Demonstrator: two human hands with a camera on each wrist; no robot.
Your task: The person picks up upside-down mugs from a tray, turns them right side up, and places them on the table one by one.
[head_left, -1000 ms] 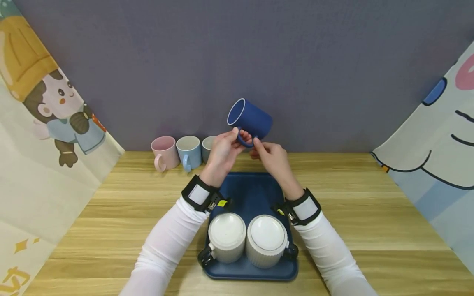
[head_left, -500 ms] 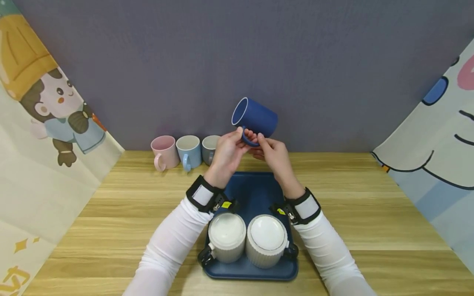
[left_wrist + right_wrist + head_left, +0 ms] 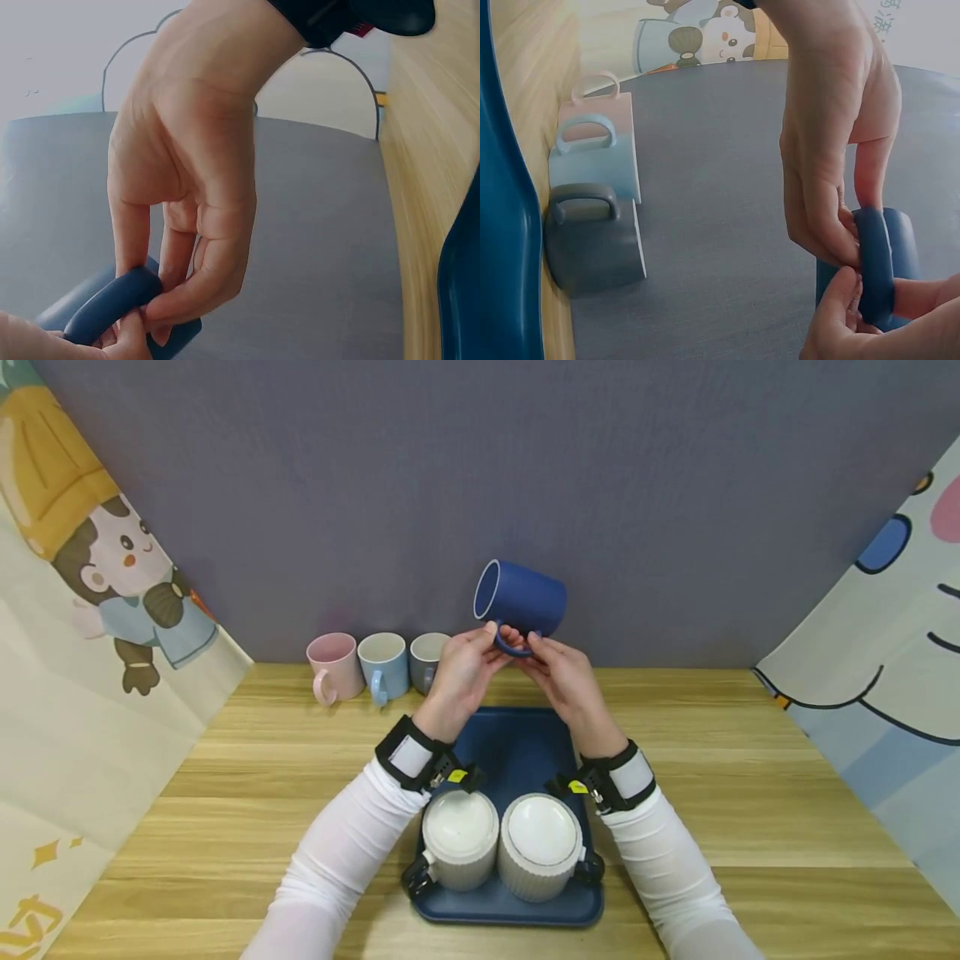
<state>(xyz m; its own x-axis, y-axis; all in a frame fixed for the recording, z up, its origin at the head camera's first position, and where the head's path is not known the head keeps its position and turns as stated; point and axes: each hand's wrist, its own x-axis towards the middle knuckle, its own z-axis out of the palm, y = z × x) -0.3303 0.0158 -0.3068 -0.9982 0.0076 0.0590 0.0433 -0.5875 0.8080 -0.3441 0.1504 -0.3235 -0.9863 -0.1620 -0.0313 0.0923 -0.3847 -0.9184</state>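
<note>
Head view: from here the left hand and right hand both pinch the handle of a sideways-tipped blue mug, aloft near the table's far edge. It seems a mid-air handling step; any next move calls for a steady grip.

readable text: none | printed cloth: gold lettering, cut off | right-wrist view: small characters, too blurred

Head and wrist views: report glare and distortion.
Head: no strong glare on the blue mug, table nearly straight-edged at the back; left wrist: upper left washed out, grey backdrop bowed at its edge, likely lens distortion; right wrist: upper right washed out, backdrop similarly bowed.
</note>
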